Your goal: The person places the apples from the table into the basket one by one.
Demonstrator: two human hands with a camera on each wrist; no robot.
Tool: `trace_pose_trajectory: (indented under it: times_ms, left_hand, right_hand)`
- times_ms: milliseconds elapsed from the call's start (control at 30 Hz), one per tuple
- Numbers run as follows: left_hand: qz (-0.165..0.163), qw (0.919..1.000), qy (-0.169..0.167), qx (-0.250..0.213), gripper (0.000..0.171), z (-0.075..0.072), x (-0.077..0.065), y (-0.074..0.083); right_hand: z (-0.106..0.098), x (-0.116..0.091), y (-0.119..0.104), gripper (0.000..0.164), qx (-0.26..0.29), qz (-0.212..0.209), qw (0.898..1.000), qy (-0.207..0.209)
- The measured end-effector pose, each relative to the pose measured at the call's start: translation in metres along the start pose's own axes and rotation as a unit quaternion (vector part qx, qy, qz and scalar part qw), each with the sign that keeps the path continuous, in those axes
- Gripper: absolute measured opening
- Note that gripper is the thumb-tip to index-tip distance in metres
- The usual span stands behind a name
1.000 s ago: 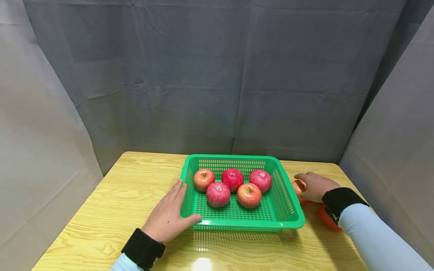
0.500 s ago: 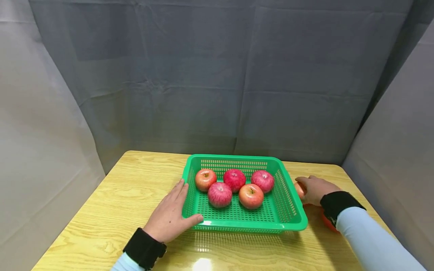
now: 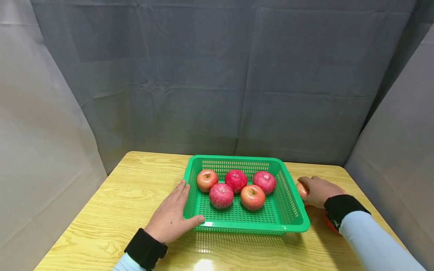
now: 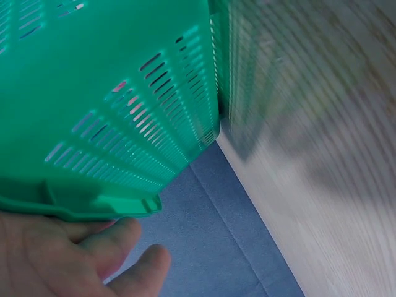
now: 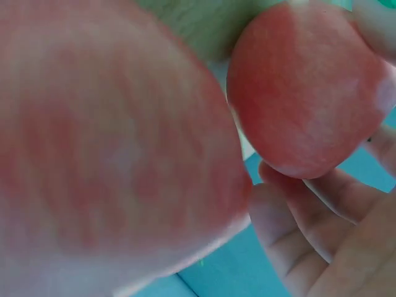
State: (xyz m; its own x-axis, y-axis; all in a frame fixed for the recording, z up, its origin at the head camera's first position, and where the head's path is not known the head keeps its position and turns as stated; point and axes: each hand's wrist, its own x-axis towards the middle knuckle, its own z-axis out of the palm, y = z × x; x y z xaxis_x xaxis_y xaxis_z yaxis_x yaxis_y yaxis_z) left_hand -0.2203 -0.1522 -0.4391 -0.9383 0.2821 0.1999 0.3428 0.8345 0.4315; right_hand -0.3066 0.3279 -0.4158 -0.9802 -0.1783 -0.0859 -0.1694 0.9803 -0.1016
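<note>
Basket (image 3: 244, 227) shifted rightward in view, long axis crosswise — right fingers (image 5: 278, 229) grasping apple (image 5: 303, 93)

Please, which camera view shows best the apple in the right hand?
The right wrist view: there the apple is large, with fingers round it. The head view shows only a small part beside the green basket, since the right hand covers the rest. In the left wrist view I cannot make it out.

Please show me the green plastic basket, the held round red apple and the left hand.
Green plastic basket (image 3: 251, 227): head view, near rim.
Held round red apple (image 5: 303, 93): right wrist view, skin's middle.
Left hand (image 3: 170, 217): head view, hand's back.
</note>
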Motion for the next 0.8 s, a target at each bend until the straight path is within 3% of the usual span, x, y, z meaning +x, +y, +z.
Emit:
trace_pose_trajectory:
  times_ms: [467,800]
  left_hand:
    - [0.004,1.0000,-0.002,-0.007,0.107,0.000,0.000,0.001]
    - [0.006,1.0000,-0.006,0.001,0.107,-0.002,0.000,0.001]
  right_hand:
    - [-0.038,-0.029,0.001,0.076,0.007,-0.025,0.999,0.037]
    - [-0.066,-0.044,-0.018,0.071,-0.007,-0.042,0.998,0.045]
